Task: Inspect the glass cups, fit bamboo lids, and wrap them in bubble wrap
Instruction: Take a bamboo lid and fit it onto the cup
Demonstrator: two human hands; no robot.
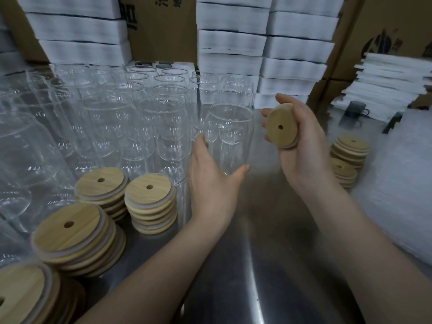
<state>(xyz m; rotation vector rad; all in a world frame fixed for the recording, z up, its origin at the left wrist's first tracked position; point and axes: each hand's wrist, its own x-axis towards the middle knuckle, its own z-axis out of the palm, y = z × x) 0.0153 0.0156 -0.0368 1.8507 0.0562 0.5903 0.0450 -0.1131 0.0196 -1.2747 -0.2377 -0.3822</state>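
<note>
The left hand (215,181) is closing its grip around the lower half of a clear, smooth-walled glass cup (230,129). The thumb is lying across the near side and the fingers are curving round the far left side. The cup is sitting upright just above the middle of the view, at the near edge of a crowd of matching clear glass cups (145,118) filling the 10 o'clock area. It is showing a softly barrelled body narrowing to a thin round rim, and its mouth is standing open with no lid on it.

At 3 o'clock of the cup, the right hand (304,150) is holding a round pale bamboo lid (281,126) in curled fingers, with the thumb over its upper edge. The lid is showing fine straight grain, a small central hole and a whitish ring along its lower edge.

Tall stacks of bamboo lids (149,202) are sitting at 7 to 8 o'clock, and two shorter lid stacks (349,150) at 3 o'clock. Everything is resting on a dull brushed-metal surface (245,253). A blurred white sheet (397,183) at 4 o'clock may be bubble wrap. Stacked white foam pads (233,43) and brown cardboard boxes (161,31) are rising at 12 o'clock.
</note>
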